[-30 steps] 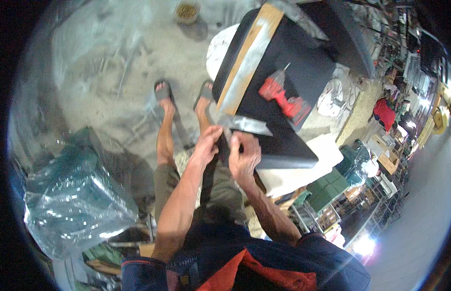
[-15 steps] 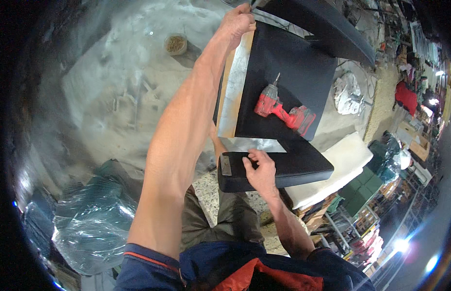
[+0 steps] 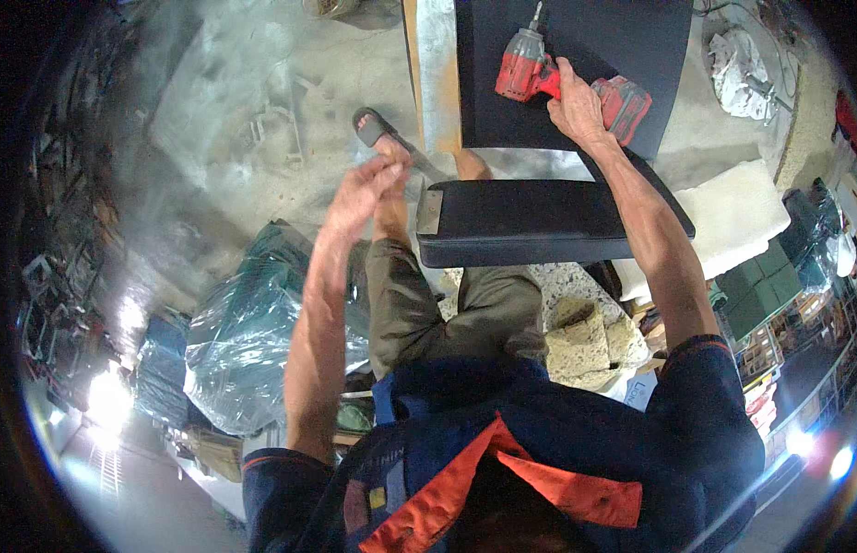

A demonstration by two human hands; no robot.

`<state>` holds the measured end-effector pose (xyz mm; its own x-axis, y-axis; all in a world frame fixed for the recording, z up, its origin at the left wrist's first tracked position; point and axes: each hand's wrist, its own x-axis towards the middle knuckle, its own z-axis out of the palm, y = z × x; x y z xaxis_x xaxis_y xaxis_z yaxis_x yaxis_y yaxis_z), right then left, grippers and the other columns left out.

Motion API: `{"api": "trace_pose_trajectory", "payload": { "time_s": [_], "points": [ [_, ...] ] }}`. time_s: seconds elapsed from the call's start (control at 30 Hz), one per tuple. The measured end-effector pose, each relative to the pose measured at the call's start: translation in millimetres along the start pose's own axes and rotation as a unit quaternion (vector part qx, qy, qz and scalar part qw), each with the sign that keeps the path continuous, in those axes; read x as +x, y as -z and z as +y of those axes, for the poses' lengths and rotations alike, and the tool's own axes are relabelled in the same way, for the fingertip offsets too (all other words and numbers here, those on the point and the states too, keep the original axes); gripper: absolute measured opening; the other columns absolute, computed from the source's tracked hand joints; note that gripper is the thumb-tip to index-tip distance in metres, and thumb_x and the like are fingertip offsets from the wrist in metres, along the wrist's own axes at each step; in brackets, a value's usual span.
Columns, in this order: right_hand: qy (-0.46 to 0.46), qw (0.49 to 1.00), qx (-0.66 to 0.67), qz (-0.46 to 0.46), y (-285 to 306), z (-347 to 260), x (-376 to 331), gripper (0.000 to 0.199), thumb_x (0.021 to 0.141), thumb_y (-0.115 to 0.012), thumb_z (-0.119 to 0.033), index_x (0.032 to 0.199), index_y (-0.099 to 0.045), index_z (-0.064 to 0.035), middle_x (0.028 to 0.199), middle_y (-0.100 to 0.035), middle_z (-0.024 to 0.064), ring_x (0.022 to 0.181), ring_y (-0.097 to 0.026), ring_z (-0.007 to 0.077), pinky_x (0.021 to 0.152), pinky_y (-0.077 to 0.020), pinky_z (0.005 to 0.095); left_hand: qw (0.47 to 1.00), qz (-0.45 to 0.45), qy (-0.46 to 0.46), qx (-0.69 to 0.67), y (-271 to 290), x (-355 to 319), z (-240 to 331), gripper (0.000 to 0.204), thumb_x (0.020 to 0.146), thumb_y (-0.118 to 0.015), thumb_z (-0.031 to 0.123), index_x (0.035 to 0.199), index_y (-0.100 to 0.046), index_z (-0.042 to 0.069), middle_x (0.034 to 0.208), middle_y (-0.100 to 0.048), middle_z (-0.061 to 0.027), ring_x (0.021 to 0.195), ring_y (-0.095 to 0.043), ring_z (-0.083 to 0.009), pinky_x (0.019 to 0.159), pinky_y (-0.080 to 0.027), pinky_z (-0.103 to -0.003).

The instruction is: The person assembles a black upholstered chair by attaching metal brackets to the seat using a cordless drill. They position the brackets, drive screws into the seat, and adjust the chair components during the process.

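Observation:
My right hand [image 3: 578, 109] is wrapped round the handle of a red and grey cordless drill [image 3: 522, 72], which lies over a large black padded panel [image 3: 488, 120]. The bit points away from me. My left hand [image 3: 357, 196] is in front of my left leg, slightly blurred, its fingers pressed together; whatever they may pinch is too small to make out. To its right is a black padded arm-shaped piece [image 3: 539, 219] with a bare metal plate [image 3: 430, 212] at its left end. A wood and pale fabric strip [image 3: 436, 83] runs down the panel's left edge.
Folded white padding [image 3: 737, 207] lies right of the padded piece, with green boxes [image 3: 760, 290] beyond it. Plastic-wrapped green material [image 3: 262, 346] stands at my left. Speckled foam blocks [image 3: 590, 346] sit near my right thigh. A crumpled white bag [image 3: 737, 74] is on the floor.
My right hand has left the padded arm-shaped piece and taken hold of the drill. My left hand has come back from the panel's far edge toward my body. The view has shifted nearer to me.

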<state>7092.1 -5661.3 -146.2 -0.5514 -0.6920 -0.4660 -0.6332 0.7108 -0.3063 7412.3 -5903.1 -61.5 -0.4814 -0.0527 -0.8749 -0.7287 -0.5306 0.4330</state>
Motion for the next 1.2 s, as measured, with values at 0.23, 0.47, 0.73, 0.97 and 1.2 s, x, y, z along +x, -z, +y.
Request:
{"api": "trace_pose_trajectory", "payload": {
  "time_s": [0.23,0.47,0.73,0.97,1.2],
  "points": [
    [0.092,0.986,0.135,0.043,75.7,-28.0,-17.1,0.061,0.071,-0.084,-0.014,0.127,-0.062,-0.0036,0.104,-0.071,0.0207,0.094,-0.073,0.0373,0.077,-0.0571,0.0451,0.985,0.117,-0.065,-0.11,-20.0,8.0,14.2,0.05,0.102,-0.065,0.028,0.143,-0.057,0.001,0.14,-0.064,-0.0105,0.129,-0.061,-0.0247,0.105,-0.049,-0.041],
    [-0.004,0.956,0.29,-0.043,142.2,-80.6,-43.4,0.04,0.08,-0.085,-0.014,0.115,-0.069,-0.0037,0.107,-0.073,0.0131,0.094,-0.074,0.026,0.082,-0.0587,0.0353,0.966,0.043,-0.233,-0.1,-24.3,33.9,100.0,0.052,0.099,-0.063,0.008,0.149,-0.051,0.001,0.15,-0.057,-0.0133,0.138,-0.055,-0.0242,0.107,-0.051,-0.037],
    [0.009,0.877,0.395,-0.273,136.8,-98.9,-10.0,0.045,0.085,-0.084,-0.018,0.125,-0.065,-0.0066,0.096,-0.074,0.0013,0.085,-0.071,0.0179,0.075,-0.0578,0.0322,0.992,-0.086,-0.088,-0.03,-14.1,29.0,63.7,0.034,0.099,-0.069,0.01,0.131,-0.067,-0.001,0.115,-0.077,-0.0077,0.11,-0.071,-0.0163,0.098,-0.055,-0.032],
    [-0.086,0.782,0.306,-0.536,121.2,-117.2,37.5,0.022,0.082,-0.082,-0.019,0.093,-0.066,-0.0086,0.061,-0.054,-0.0035,0.048,-0.049,0.0065,0.046,-0.038,0.0278,0.982,-0.122,-0.078,0.124,-2.5,22.0,31.5,0.018,0.095,-0.075,0.013,0.107,-0.078,0.001,0.099,-0.076,-0.0061,0.094,-0.067,-0.0156,0.087,-0.053,-0.032],
    [-0.08,0.713,0.225,-0.659,102.4,-135.9,57.4,0.027,0.081,-0.083,-0.026,0.076,-0.062,-0.0092,0.056,-0.052,-0.0029,0.045,-0.049,0.0079,0.043,-0.0378,0.0278,0.97,-0.183,-0.051,0.154,-11.9,25.8,8.2,0.02,0.091,-0.08,0.02,0.102,-0.08,0.004,0.101,-0.075,-0.0069,0.098,-0.068,-0.0184,0.09,-0.052,-0.033]
  ]
}}
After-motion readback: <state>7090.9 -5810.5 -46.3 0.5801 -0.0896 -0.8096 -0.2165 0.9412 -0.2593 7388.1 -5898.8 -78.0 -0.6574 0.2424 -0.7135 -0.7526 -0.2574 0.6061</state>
